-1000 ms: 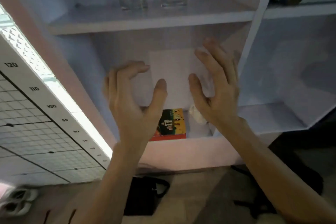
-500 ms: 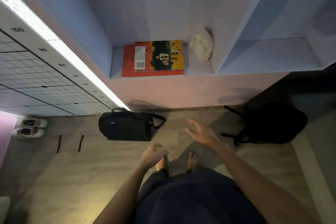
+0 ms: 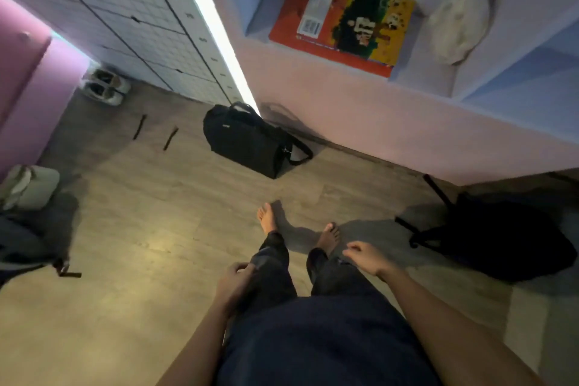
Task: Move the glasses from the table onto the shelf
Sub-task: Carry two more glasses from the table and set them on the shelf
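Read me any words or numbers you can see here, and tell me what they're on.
Nothing here reads clearly.
Numbers along the grid board edge: too blurred to read.
The white label on the book: print too small.
Pale marks on the book's cover: blurred, unreadable.

Navy top (image 3: 316, 341), dark trousers (image 3: 272, 269), bare feet (image 3: 267, 218)
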